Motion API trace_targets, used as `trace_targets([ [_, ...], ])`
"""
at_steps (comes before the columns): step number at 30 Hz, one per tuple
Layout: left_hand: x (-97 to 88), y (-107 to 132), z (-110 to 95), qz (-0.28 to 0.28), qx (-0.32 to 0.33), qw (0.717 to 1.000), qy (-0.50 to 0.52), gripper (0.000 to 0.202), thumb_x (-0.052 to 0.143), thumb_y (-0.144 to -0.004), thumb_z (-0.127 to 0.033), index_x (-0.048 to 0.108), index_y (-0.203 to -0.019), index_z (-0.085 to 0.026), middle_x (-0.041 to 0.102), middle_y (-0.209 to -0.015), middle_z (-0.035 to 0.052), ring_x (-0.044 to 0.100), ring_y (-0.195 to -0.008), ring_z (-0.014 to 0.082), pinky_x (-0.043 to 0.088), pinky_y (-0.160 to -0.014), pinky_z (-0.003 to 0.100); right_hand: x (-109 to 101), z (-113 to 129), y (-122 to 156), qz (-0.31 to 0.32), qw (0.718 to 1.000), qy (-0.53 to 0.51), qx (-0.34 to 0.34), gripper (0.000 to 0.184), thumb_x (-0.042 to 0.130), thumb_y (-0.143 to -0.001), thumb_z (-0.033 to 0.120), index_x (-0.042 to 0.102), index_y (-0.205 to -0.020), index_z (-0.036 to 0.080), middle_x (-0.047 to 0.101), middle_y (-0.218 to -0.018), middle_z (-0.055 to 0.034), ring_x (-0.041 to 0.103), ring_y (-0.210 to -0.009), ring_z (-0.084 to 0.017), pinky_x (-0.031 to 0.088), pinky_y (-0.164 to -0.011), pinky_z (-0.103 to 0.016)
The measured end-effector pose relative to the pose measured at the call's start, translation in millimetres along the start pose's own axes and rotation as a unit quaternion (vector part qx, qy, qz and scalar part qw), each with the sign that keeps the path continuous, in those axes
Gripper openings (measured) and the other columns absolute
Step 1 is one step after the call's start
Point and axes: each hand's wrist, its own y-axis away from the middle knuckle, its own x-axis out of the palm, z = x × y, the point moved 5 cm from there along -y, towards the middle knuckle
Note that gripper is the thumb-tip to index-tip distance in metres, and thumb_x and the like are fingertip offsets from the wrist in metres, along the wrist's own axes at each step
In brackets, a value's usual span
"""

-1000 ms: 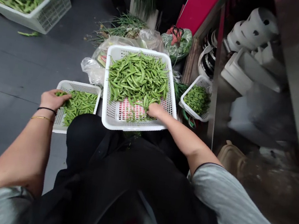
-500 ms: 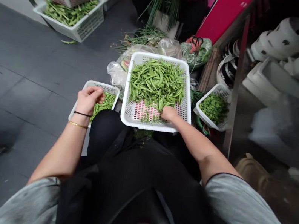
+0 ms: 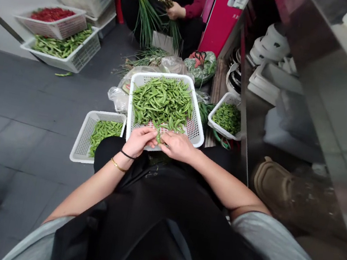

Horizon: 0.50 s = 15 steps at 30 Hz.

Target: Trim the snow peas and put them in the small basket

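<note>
A large white perforated basket (image 3: pixel 197 127) rests across my lap, heaped with green pea pods (image 3: pixel 163 99). Over its near edge my two hands meet. My left hand (image 3: pixel 140 141) is closed in a pinch at one side of a single pea pod (image 3: pixel 158 135). Its other side is gripped by the fingers of my right hand (image 3: pixel 177 145). The fingers partly cover that pod. Beside my left knee a smaller white basket (image 3: pixel 82 137) holds more pea pods (image 3: pixel 104 132).
A co-worker's hands (image 3: pixel 176 11) hold long green stalks (image 3: pixel 147 17) ahead. At the far left, stacked baskets (image 3: pixel 81 54) carry red and green vegetables. Plastic bags (image 3: pixel 120 99) lie beyond my basket. A basket of leafy greens (image 3: pixel 226 119) stands right, by a metal shelf edge (image 3: pixel 244 133).
My left hand has come from above the small basket to meet my right hand, which has drawn back to the large basket's near edge. The camera view has shifted.
</note>
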Motion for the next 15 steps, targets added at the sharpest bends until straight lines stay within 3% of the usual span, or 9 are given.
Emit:
trace_targets([
  [4, -0.8, 12.8, -6.0, 0.034, -0.041, 0.998, 0.029, 0.02, 0.074, -0.06, -0.027, 0.061, -0.066, -0.012, 0.054, -0.04, -0.0021, 0.046, -0.032, 0.008, 0.037, -0.032, 0.017, -15.1, -22.7, -9.3, -0.065, 0.963, -0.262, 0.016, 0.018, 0.055, -0.086, 0.032, 0.059, -0.089, 0.014, 0.062, -0.074, -0.0012, 0.056, -0.066, -0.011, 0.043, -0.063, -0.022],
  [6, 2.0, 17.1, -8.7, 0.06, -0.054, 0.996, 0.034, 0.019, 0.074, -0.06, -0.025, 0.061, -0.064, -0.012, 0.051, -0.037, -0.0033, 0.042, -0.029, 0.0072, 0.034, -0.03, 0.017, -21.6, -23.4, -13.6, -0.081, 0.951, -0.297, 0.001, 0.016, 0.054, -0.087, 0.029, 0.059, -0.085, 0.014, 0.06, -0.071, 0.0002, 0.054, -0.063, -0.01, 0.042, -0.063, -0.021],
  [9, 7.3, 18.9, -7.2, 0.094, -0.083, 0.991, 0.053, 0.02, 0.074, -0.061, -0.026, 0.06, -0.064, -0.012, 0.048, -0.036, -0.0042, 0.038, -0.028, 0.0061, 0.032, -0.028, 0.017, -25.3, -11.7, -16.7, -0.11, 0.967, -0.226, -0.048, 0.017, 0.053, -0.087, 0.025, 0.058, -0.076, 0.014, 0.059, -0.071, -0.001, 0.053, -0.066, -0.01, 0.04, -0.066, -0.022],
  [11, 9.5, 17.3, -2.6, 0.1, -0.101, 0.987, 0.075, 0.023, 0.076, -0.062, -0.027, 0.06, -0.067, -0.011, 0.053, -0.041, -0.003, 0.039, -0.029, 0.0055, 0.033, -0.029, 0.017, -22.5, -6.6, -16.7, -0.14, 0.98, -0.138, -0.039, 0.019, 0.048, -0.09, 0.026, 0.058, -0.078, 0.015, 0.06, -0.076, -0.0037, 0.053, -0.07, -0.012, 0.039, -0.067, -0.024],
  [15, 4.0, 9.2, 5.4, 0.052, -0.1, 0.988, 0.106, 0.03, 0.08, -0.059, -0.028, 0.057, -0.071, -0.013, 0.062, -0.053, -0.0006, 0.048, -0.036, 0.0062, 0.039, -0.033, 0.016, -17.7, -11.6, -11.5, -0.164, 0.985, -0.056, -0.004, 0.03, 0.038, -0.095, 0.03, 0.059, -0.081, 0.015, 0.061, -0.081, -0.0075, 0.055, -0.077, -0.015, 0.041, -0.071, -0.026],
])
